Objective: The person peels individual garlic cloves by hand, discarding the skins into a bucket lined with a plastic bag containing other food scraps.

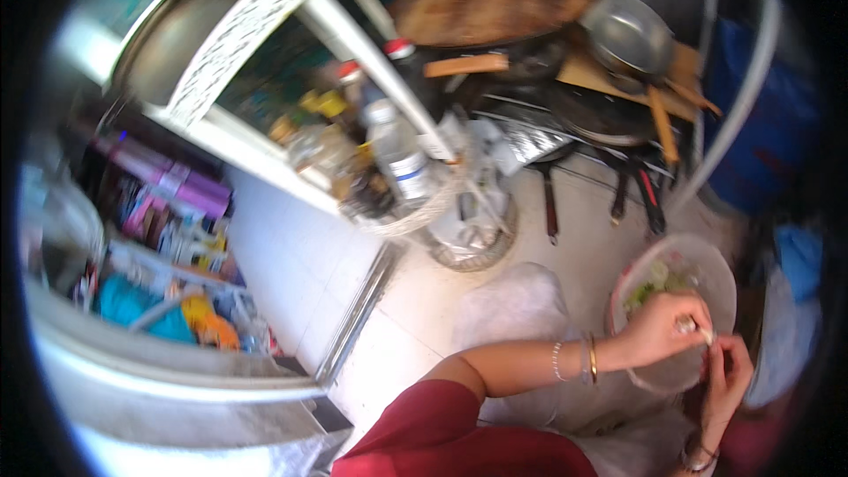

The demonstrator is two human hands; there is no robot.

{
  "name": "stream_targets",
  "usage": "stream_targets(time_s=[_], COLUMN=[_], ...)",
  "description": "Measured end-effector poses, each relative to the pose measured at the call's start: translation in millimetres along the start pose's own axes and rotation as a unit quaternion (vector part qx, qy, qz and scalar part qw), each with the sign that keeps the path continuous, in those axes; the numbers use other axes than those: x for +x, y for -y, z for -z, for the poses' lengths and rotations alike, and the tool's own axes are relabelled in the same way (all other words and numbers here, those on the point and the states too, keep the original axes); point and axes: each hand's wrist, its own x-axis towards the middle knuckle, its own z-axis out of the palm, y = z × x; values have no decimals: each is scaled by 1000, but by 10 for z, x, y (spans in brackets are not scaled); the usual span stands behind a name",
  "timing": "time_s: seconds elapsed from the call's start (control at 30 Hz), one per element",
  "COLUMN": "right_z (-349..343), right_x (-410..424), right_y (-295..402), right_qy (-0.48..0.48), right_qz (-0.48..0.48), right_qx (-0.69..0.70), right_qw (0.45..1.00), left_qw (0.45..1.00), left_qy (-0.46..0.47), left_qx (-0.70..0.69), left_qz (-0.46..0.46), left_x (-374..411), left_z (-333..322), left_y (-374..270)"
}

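Both hands meet over a pale plastic bucket [719, 278] at the lower right, which holds green and whitish vegetable scraps [656, 285]. My left hand [672, 324], with bracelets at its wrist, is closed round a small whitish piece [686, 324], perhaps garlic; blur leaves its kind unsettled. Fingertips of my right hand [729, 364] touch a small pale bit at the left hand's fingertips. The right hand's grip is partly hidden where the two meet.
A clear bottle [401, 152] and jars stand on the rack's corner. Beyond it are pans with dark handles [550, 205], a metal pot [629, 36] and a blue barrel [762, 119]. A white plastic bag [513, 305] lies beside the bucket. Shelves of packages [179, 245] are at left.
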Motion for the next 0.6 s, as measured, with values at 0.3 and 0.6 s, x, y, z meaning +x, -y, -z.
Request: stream_targets(time_s=[0.3,0.6], right_z=[161,0], right_x=[154,54], right_y=[-313,-116], right_qy=[10,-14], right_qz=[116,38], right_qx=[-64,70], right_qw=[991,997], left_qw=[982,938], left_qy=[25,40], left_qx=[-172,-287], left_qz=[78,190], left_x=[-60,-93], left_z=[-53,-7], left_y=[63,-17])
